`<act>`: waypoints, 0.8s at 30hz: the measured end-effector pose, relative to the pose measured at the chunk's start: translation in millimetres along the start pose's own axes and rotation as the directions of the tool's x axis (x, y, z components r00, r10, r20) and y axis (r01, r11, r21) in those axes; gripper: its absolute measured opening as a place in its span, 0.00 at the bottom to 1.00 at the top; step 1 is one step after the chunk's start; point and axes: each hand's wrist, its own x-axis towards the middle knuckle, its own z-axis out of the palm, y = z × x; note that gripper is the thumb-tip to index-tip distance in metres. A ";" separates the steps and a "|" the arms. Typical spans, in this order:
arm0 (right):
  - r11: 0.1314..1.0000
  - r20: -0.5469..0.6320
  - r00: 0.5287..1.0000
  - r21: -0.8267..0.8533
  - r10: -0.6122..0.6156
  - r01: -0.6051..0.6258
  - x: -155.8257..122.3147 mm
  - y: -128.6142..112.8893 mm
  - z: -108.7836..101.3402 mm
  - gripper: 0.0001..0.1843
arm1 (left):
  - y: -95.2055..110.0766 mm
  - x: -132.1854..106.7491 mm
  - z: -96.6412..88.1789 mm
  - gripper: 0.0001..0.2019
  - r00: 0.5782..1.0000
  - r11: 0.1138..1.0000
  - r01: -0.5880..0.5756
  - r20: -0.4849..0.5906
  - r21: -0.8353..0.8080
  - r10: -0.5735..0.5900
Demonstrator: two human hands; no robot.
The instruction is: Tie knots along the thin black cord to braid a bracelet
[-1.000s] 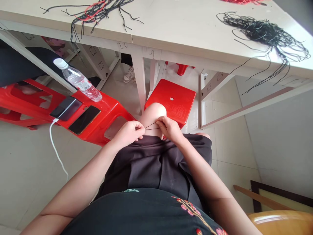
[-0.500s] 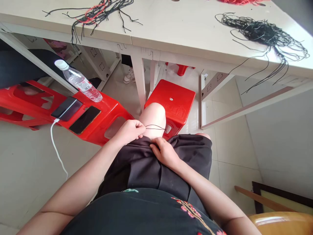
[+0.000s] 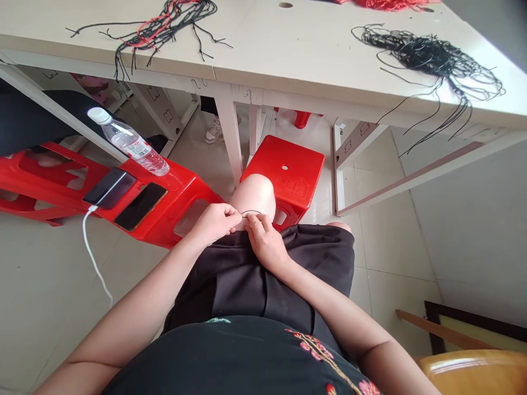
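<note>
Hands: left hand and right hand pinch one thread; two phones nearby.

Left hand and right hand pinching thin black cord over knee, fingertips meeting

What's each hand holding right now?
Left hand: closed, pinching the thin black cord.
Right hand: closed, fingertips pinching the same cord.

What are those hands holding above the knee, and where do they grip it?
A thin black cord: left hand and right hand each pinch it at the fingertips, a short loop arching between them.
</note>
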 end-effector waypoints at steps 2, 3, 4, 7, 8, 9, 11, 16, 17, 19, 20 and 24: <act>0.997 0.057 0.996 -0.030 0.075 -0.074 2.5 -3.2 -4.4 0.19 | -1.2 0.9 0.1 0.07 1.000 1.000 0.001 -0.006 -0.013 -0.001; 0.994 0.077 0.992 -0.030 0.104 -0.102 3.0 -4.2 -6.8 0.18 | -1.4 0.7 0.0 0.07 1.000 1.000 0.003 -0.010 -0.019 -0.003; 0.992 0.091 0.988 -0.021 0.126 -0.125 2.9 -4.7 -8.8 0.16 | -1.2 0.1 -0.1 0.06 1.000 1.000 0.008 -0.013 -0.022 -0.008; 0.980 0.100 0.977 0.036 0.190 -0.194 -0.2 -3.2 -10.9 0.13 | 1.9 -4.0 -0.4 0.05 1.000 1.000 0.024 -0.016 -0.007 -0.024; 0.974 0.100 0.972 0.061 0.211 -0.217 -1.6 -1.3 -10.2 0.13 | 3.4 -5.8 -0.4 0.05 1.000 1.000 0.023 -0.020 0.005 -0.023; 0.966 0.097 0.967 0.089 0.234 -0.243 -3.0 1.5 -8.9 0.14 | 4.8 -7.3 -0.4 0.05 1.000 1.000 0.017 -0.023 0.019 -0.017; 0.942 0.097 0.953 0.154 0.286 -0.298 -5.0 10.2 -5.7 0.16 | 6.8 -9.5 -0.2 0.05 1.000 0.999 0.000 -0.031 0.037 0.001; 0.866 0.254 0.900 0.274 0.354 -0.418 -10.2 46.6 -3.9 0.27 | 6.3 -9.8 0.4 0.05 1.000 0.999 -0.004 -0.026 0.044 0.005; 0.862 0.275 0.893 0.272 0.355 -0.427 -13.0 53.2 -5.4 0.27 | 6.0 -9.5 0.3 0.05 1.000 0.999 -0.007 -0.028 0.048 0.009; 0.861 0.282 0.885 0.252 0.371 -0.441 -20.3 61.1 -9.3 0.27 | 5.7 -9.2 -0.1 0.05 0.999 0.998 -0.018 -0.034 0.063 0.020; 0.859 0.277 0.879 0.237 0.389 -0.455 -24.1 61.7 -11.2 0.28 | 5.7 -9.1 -0.4 0.05 0.999 0.997 -0.024 -0.034 0.072 0.026; 0.914 -0.010 0.929 0.182 0.371 -0.363 -25.9 43.3 -12.6 0.38 | 5.0 -8.6 -0.3 0.05 0.999 0.995 -0.042 -0.027 0.090 0.044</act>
